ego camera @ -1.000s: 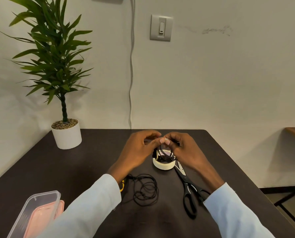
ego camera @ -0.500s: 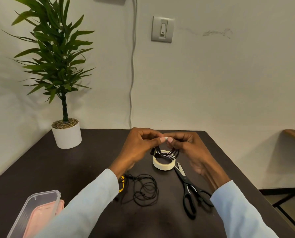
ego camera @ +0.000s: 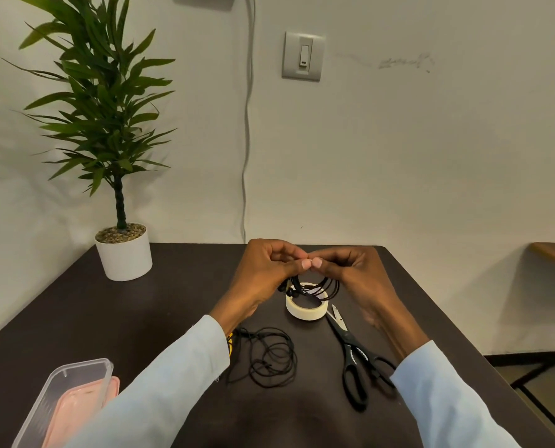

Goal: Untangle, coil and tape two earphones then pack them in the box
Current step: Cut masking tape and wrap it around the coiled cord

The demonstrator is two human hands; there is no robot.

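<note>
Scissors beside tape roll; loose earphone near left sleeve.

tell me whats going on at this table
A person holds a coiled black earphone up between the left hand and right hand, fingertips pinched together at its top, just above a tape roll. A second earphone lies loose on the table beside scissors. The box sits near left.
</note>
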